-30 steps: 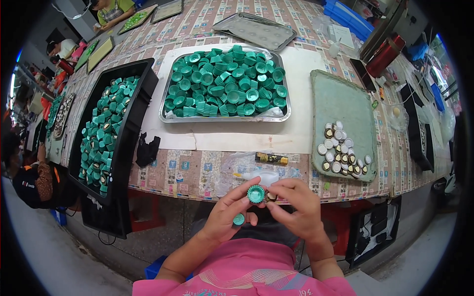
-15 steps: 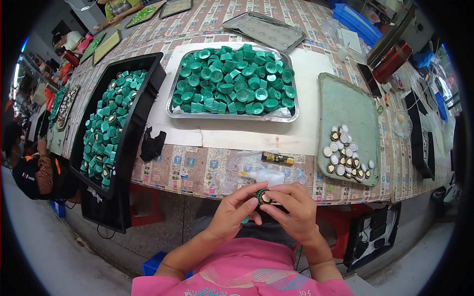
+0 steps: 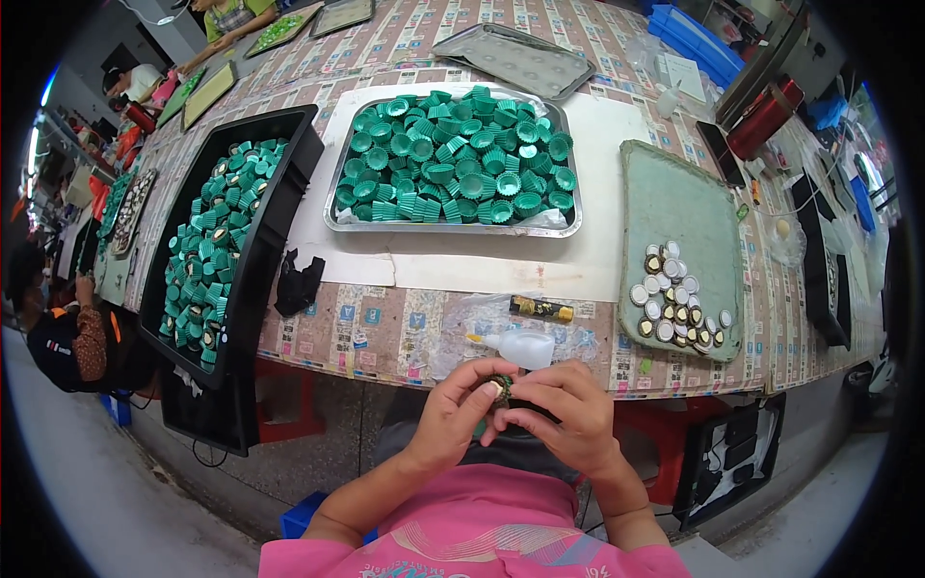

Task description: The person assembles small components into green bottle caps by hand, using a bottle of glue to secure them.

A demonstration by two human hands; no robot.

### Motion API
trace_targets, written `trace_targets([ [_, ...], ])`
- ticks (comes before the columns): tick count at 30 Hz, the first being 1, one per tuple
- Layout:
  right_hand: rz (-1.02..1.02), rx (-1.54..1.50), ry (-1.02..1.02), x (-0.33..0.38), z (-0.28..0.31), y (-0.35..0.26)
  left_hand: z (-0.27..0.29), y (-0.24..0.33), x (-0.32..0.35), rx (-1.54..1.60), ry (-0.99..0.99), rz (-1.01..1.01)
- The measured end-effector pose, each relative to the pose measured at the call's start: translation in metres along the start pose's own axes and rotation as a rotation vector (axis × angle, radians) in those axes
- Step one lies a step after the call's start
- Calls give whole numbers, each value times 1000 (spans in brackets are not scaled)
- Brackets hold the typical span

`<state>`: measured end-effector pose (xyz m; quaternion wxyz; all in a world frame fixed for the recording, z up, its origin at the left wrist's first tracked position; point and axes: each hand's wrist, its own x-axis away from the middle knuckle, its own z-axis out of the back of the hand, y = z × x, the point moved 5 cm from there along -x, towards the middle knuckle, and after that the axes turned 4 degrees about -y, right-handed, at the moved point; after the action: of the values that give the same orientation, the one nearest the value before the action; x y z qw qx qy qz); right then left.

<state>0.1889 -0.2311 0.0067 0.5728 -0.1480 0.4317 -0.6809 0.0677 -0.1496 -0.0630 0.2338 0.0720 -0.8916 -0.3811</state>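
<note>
Green ribbed cap (image 3: 501,393) sat pinched between both hands below the worktop (image 3: 385,328) edge; left hand (image 3: 453,416) and right hand (image 3: 561,424) each clenched on it. White squeeze bottle (image 3: 520,348) lay just above.

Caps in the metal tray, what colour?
Green, ribbed caps in the metal tray; clearest in the head view.

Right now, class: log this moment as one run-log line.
left hand: holds green cap | right hand: pinches same cap | nearest: small squeeze bottle | steel tray: green caps
</note>
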Motion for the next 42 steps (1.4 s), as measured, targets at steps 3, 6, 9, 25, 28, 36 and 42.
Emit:
trace_targets([
  [3,-14,-25,33,4,2,0,0,5,-1,165,-58,-24],
  [6,-43,-50,42,3,3,-5,2,8,2,256,-45,-25],
  [9,-55,-45,38,5,0,-7,10,7,8,221,-40,-55],
  [25,-71,-56,50,5,3,-65,166,248,131,-352,890,-749],
  [28,-73,-61,63,6,12,-71,184,273,147,-339,1031,-862],
  [36,-129,278,102,-12,18,-38,94,159,67,581,402,-293],
  [42,-243,292,-113,-17,-1,-11,27,83,39,613,159,21],
])
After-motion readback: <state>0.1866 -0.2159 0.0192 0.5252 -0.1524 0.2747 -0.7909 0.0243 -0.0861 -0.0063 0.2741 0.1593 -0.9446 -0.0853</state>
